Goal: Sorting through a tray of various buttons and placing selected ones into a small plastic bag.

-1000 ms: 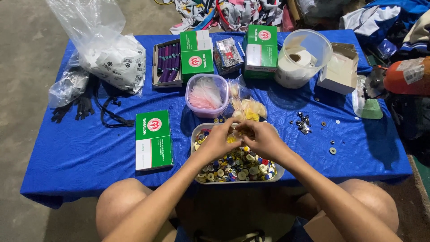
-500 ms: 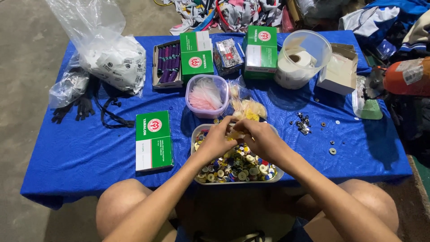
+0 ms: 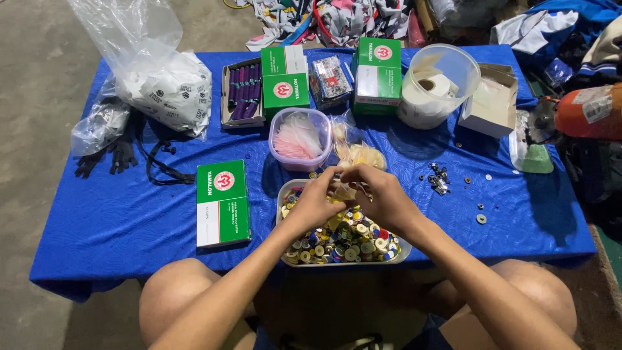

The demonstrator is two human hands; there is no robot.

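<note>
A clear tray [image 3: 283, 206] full of several coloured buttons [image 3: 343, 243] sits at the near edge of the blue table [image 3: 116, 214]. My left hand [image 3: 315, 201] and my right hand [image 3: 382, 194] meet above the tray's far side, fingertips pinched together on a small clear plastic bag [image 3: 342, 190]. Just beyond lie more small clear bags with yellowish contents [image 3: 359, 154] and a round clear tub of pink-tinted bags [image 3: 299, 139].
Green-and-white boxes [image 3: 222, 204] [image 3: 285, 81] [image 3: 379, 74], a box of purple spools [image 3: 241, 94], a large clear bag of white items [image 3: 162, 84], black straps [image 3: 123, 155], a tub with tape roll [image 3: 434, 94], a white carton [image 3: 489, 104], loose metal parts [image 3: 440, 178], and my bare knees below.
Both hands stay over the tray's far side. The fingers have shifted slightly while working on the small bag.
</note>
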